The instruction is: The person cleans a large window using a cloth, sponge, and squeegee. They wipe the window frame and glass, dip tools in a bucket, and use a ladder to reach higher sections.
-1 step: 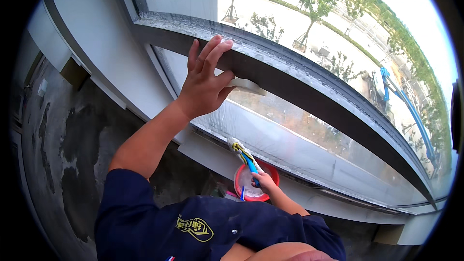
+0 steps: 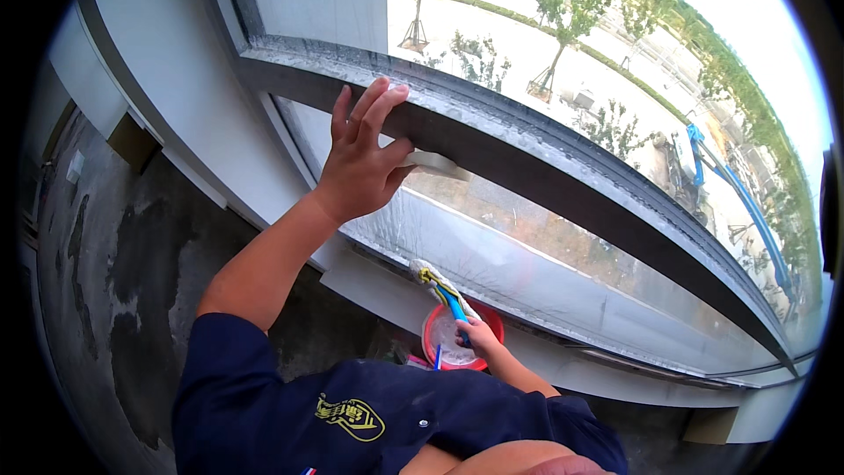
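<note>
My left hand [image 2: 360, 154] is raised to the dark horizontal rail [image 2: 527, 185] of a window frame. Its outer fingertips rest against the rail's upper edge, while thumb and forefinger close on a pale, curved, flat thing [image 2: 437, 165] whose kind I cannot make out. Lower down, my right hand [image 2: 479, 337] grips the blue handle of a window washer [image 2: 454, 304]. The washer's whitish fluffy sleeve tilts up toward the bottom of the lower glass pane [image 2: 580, 286]. Just below it stands a red bucket [image 2: 428, 334] with whitish suds inside.
A blue stick [image 2: 438, 357] leans at the bucket's near side. White sill panels [image 2: 369, 286] run under the window. The grey concrete floor [image 2: 158, 299] has dark wet patches. A brown box [image 2: 134, 139] stands at the left. Outside are trees and a blue boom lift [image 2: 747, 202].
My left hand and the pale thing have shifted slightly left and down along the rail. The washer's head has dropped a little. The whole view has also moved slightly.
</note>
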{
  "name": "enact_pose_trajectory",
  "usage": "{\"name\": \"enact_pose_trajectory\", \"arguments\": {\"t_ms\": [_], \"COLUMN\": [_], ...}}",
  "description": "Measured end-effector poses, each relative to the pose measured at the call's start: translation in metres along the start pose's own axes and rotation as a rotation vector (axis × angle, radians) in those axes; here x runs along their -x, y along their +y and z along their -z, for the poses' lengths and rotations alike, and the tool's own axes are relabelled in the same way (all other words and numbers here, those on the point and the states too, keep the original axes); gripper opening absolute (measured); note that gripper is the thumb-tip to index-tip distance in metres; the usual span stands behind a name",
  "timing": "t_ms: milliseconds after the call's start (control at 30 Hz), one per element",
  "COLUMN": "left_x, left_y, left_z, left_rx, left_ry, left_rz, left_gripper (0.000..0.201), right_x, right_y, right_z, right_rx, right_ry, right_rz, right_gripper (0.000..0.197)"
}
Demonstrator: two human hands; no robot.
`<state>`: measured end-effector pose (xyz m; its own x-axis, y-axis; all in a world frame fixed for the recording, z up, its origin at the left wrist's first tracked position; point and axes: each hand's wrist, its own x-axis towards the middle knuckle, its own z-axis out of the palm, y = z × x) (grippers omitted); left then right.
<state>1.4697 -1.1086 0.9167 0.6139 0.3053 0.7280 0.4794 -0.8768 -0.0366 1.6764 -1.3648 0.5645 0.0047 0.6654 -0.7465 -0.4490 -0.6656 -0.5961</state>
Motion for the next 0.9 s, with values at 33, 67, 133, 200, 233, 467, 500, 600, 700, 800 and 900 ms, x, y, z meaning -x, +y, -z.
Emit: {"name": "enact_pose_trajectory", "arguments": {"t_ms": [33, 67, 133, 200, 233, 467, 500, 600, 700, 800, 900], "left_x": [-0.006, -0.011, -0.018, -0.017, -0.016, -0.005, -0.003, -0.001, -0.007, -0.006, 0.0], "left_y": [0.002, 0.004, 0.009, 0.014, 0.016, 0.017, 0.015, 0.014, 0.015, 0.012, 0.006], "left_z": [0.005, 0.006, 0.011, 0.014, 0.014, 0.009, 0.011, 0.011, 0.008, 0.001, 0.009], "left_rx": [-0.031, -0.047, -0.067, -0.087, -0.096, -0.138, -0.142, -0.152, -0.111, -0.098, -0.1], "left_ry": [-0.025, -0.004, 0.044, 0.048, 0.033, 0.053, 0.069, 0.081, 0.123, 0.127, 0.131], "left_rz": [-0.006, -0.009, -0.019, -0.01, 0.004, 0.014, 0.004, -0.001, -0.025, -0.029, -0.022], "left_gripper": [0.016, 0.016, 0.016, 0.017, 0.018, 0.016, 0.016, 0.016, 0.017, 0.017, 0.015], "right_x": [-0.003, 0.017, 0.056, 0.092, 0.104, 0.227, 0.262, 0.395, 0.489, 0.514, 0.544], "right_y": [0.007, -0.003, -0.006, 0.004, 0.017, -0.036, -0.058, -0.123, -0.199, -0.261, -0.303], "right_z": [0.012, 0.015, 0.035, 0.062, 0.087, 0.181, 0.187, 0.167, 0.135, 0.115, 0.104], "right_rx": [-0.059, -0.035, -0.008, 0.131, 0.341, 0.332, 0.368, 0.754, 1.409, 1.785, 1.837], "right_ry": [0.063, 0.11, 0.212, 0.417, 0.594, 1.668, 1.804, 1.898, 1.725, 1.531, 1.506], "right_rz": [-0.012, 0.005, 0.105, 0.219, 0.232, 1.067, 1.177, 1.299, 1.267, 1.28, 1.348], "right_gripper": [0.011, 0.011, 0.011, 0.012, 0.023, 0.031, 0.031, 0.048, 0.048, 0.049, 0.049]}}
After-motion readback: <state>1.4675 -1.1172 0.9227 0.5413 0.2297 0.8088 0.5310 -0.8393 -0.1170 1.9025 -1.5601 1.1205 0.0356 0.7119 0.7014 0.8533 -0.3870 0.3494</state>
